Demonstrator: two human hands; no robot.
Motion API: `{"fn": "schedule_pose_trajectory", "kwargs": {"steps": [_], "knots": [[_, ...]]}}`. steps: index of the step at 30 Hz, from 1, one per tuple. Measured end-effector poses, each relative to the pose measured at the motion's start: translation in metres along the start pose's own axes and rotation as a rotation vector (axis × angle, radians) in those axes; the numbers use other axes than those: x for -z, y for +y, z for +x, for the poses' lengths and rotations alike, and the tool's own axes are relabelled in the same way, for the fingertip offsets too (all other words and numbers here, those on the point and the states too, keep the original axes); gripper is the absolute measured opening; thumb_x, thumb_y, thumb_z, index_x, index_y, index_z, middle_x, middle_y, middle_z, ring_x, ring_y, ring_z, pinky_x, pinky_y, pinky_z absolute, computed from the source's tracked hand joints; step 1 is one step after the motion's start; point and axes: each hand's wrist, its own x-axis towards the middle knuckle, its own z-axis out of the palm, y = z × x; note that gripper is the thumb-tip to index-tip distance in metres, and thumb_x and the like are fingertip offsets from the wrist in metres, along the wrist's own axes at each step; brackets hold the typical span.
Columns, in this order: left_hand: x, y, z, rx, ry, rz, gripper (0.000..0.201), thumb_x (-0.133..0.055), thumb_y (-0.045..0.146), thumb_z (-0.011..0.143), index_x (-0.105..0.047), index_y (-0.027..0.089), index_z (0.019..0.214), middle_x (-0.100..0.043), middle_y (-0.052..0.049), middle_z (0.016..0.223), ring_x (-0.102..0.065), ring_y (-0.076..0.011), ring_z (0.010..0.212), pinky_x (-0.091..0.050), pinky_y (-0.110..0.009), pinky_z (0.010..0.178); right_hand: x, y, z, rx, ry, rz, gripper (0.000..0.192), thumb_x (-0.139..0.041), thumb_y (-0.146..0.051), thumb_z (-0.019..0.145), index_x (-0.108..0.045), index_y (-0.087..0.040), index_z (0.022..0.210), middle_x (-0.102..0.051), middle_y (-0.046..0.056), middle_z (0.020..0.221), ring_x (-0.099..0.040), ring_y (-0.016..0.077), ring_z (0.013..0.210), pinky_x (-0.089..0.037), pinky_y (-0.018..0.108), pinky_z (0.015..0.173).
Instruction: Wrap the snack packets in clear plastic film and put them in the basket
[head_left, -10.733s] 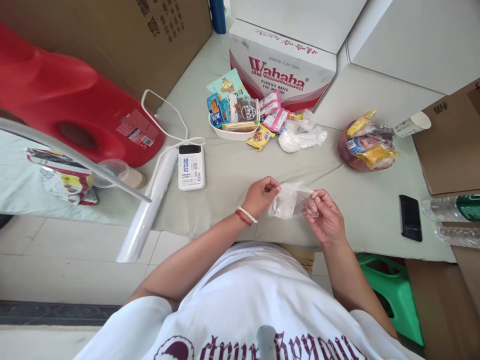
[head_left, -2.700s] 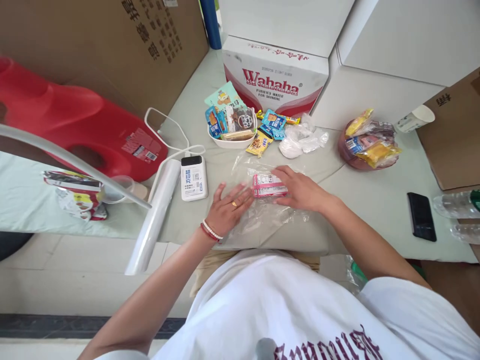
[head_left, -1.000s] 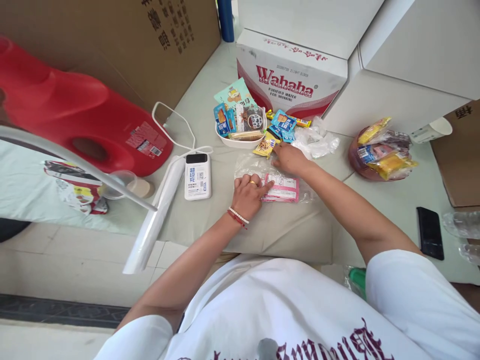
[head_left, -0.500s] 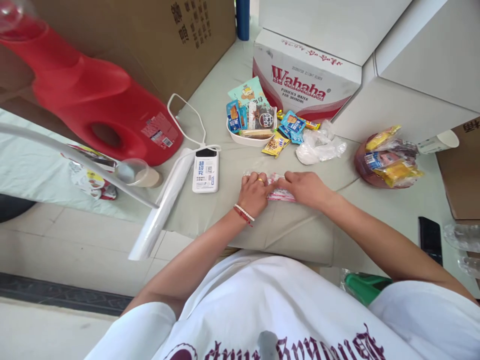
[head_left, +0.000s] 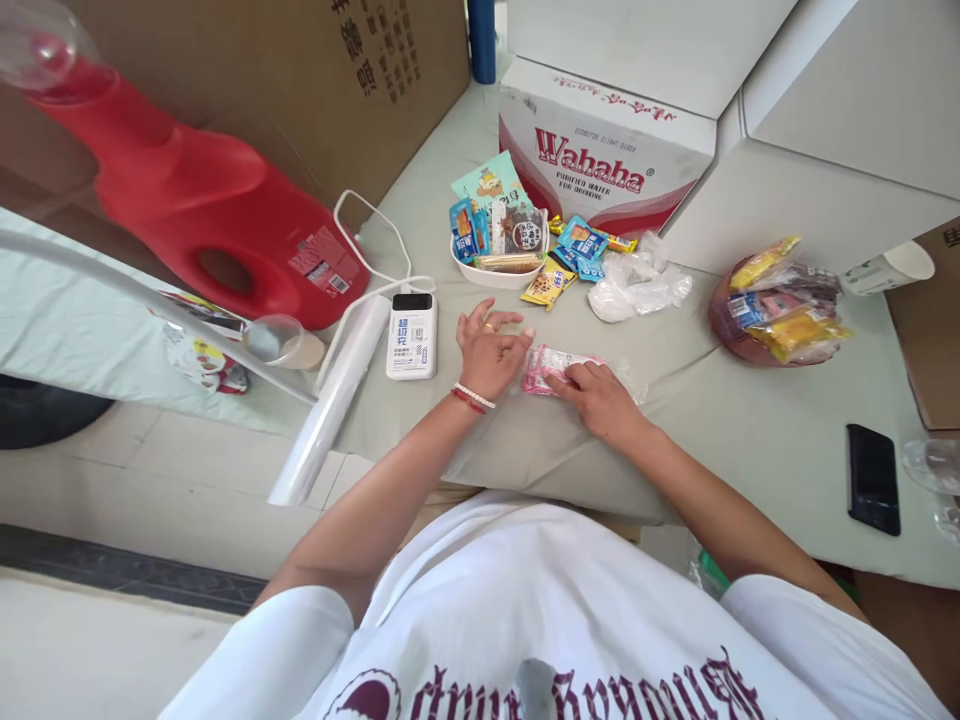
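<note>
A small pink-and-white packet with clear plastic about it lies flat on the cloth-covered table. My right hand presses on its right part, fingers curled and touching it, holding it against the cloth. Just left of the packet is my left hand, which wears a ring and bracelets. Its fingers are spread, and the tips near the packet's left edge show nothing I can make out in them. Some clear film shows beside my right hand.
Behind my hands stand a white bowl of snacks, loose snack packets and a crumpled plastic bag. A power bank and plastic roll lie left, near a red jug. Right are another snack bowl and a phone.
My left hand has lifted off the packet and moved up and left, its fingers spreading. My right hand has slid slightly down and stays on the packet, which is now more exposed.
</note>
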Motion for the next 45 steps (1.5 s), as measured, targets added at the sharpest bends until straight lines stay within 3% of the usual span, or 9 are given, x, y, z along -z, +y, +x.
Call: {"fn": "schedule_pose_trajectory", "kwargs": {"steps": [3,9,12,16,21,27,36,40,45], "knots": [[-0.006,-0.012,-0.011,0.065,-0.084,0.11,0.024,-0.073,0.032,0.082,-0.061,0.02,0.064,-0.07,-0.01,0.108,-0.046,-0.0342,0.14,-0.021,-0.055,0.125,0.001,-0.006,-0.011,-0.071,0.01,0.04,0.053,-0.045,-0.01,0.1,-0.058,-0.029,0.147,-0.064,0.01,0.128,-0.049,0.0265,0.105,-0.035,0.039,0.087],[0.006,-0.024,-0.035,0.193,0.029,0.168,0.042,-0.085,0.038,0.066,-0.068,0.021,0.1,-0.055,-0.018,0.141,-0.033,-0.0447,0.148,-0.029,-0.065,0.119,0.006,-0.022,-0.029,-0.239,0.027,0.158,0.047,-0.046,-0.024,0.104,-0.059,-0.032,0.148,-0.058,0.012,0.148,-0.049,0.0305,0.121,-0.04,0.047,0.095],[0.017,-0.003,-0.032,0.193,-0.007,0.074,0.011,-0.073,0.031,0.077,-0.07,0.022,0.083,-0.066,-0.011,0.114,-0.057,-0.0346,0.125,-0.045,-0.056,0.108,0.005,-0.026,-0.03,-0.284,0.021,0.203,0.047,-0.045,-0.024,0.104,-0.06,-0.034,0.147,-0.057,0.01,0.15,-0.048,0.0303,0.124,-0.043,0.045,0.093],[0.01,0.037,-0.022,0.242,-0.169,-0.182,0.021,-0.06,0.038,0.091,-0.069,0.021,0.082,-0.062,0.0,0.07,-0.062,-0.0182,0.072,-0.052,-0.032,0.073,0.002,-0.029,-0.029,-0.271,0.052,0.258,0.047,-0.046,-0.019,0.102,-0.063,-0.033,0.144,-0.057,0.008,0.15,-0.046,0.0294,0.129,-0.045,0.044,0.098],[-0.028,0.068,-0.024,0.08,-0.3,0.067,0.029,-0.047,0.022,0.097,-0.076,0.018,0.096,-0.068,-0.009,0.092,-0.064,-0.022,0.089,-0.05,-0.034,0.082,-0.002,-0.017,-0.031,-0.265,0.2,0.446,0.042,-0.042,-0.022,0.102,-0.068,-0.026,0.134,-0.064,0.011,0.139,-0.053,0.0278,0.123,-0.047,0.045,0.103],[-0.039,0.065,-0.04,0.004,-0.259,0.3,0.034,-0.051,0.023,0.099,-0.074,0.031,0.122,-0.066,-0.01,0.098,-0.056,-0.0284,0.101,-0.045,-0.037,0.075,-0.013,0.032,-0.025,-0.858,0.371,0.299,0.038,-0.057,-0.043,0.095,-0.071,-0.02,0.121,-0.058,0.02,0.133,-0.049,0.0369,0.122,-0.046,0.054,0.099],[-0.046,0.062,-0.036,0.02,-0.075,0.181,0.026,-0.059,0.018,0.091,-0.075,0.028,0.109,-0.052,-0.012,0.141,-0.039,-0.0364,0.142,-0.048,-0.055,0.104,0.032,0.016,0.011,-0.698,0.096,0.41,0.022,-0.046,-0.03,0.1,-0.064,-0.023,0.109,-0.069,0.007,0.098,-0.063,0.023,0.086,-0.045,0.031,0.077],[-0.045,0.053,-0.026,0.114,-0.062,0.051,0.054,-0.064,0.014,0.083,-0.057,0.019,0.136,-0.049,-0.021,0.141,-0.053,-0.0348,0.132,-0.05,-0.052,0.106,0.034,-0.019,0.041,-0.594,-0.071,0.312,0.027,-0.041,-0.02,0.1,-0.065,-0.019,0.112,-0.066,0.012,0.113,-0.062,0.0233,0.087,-0.044,0.032,0.074],[-0.025,0.033,-0.009,0.311,-0.113,-0.24,0.054,-0.072,0.019,0.071,-0.056,0.018,0.122,-0.058,-0.013,0.118,-0.065,-0.0278,0.108,-0.054,-0.048,0.1,0.025,-0.039,0.032,-0.499,0.002,0.398,0.026,-0.045,-0.02,0.098,-0.064,-0.014,0.115,-0.058,0.016,0.118,-0.057,0.0261,0.103,-0.047,0.037,0.092]]}}
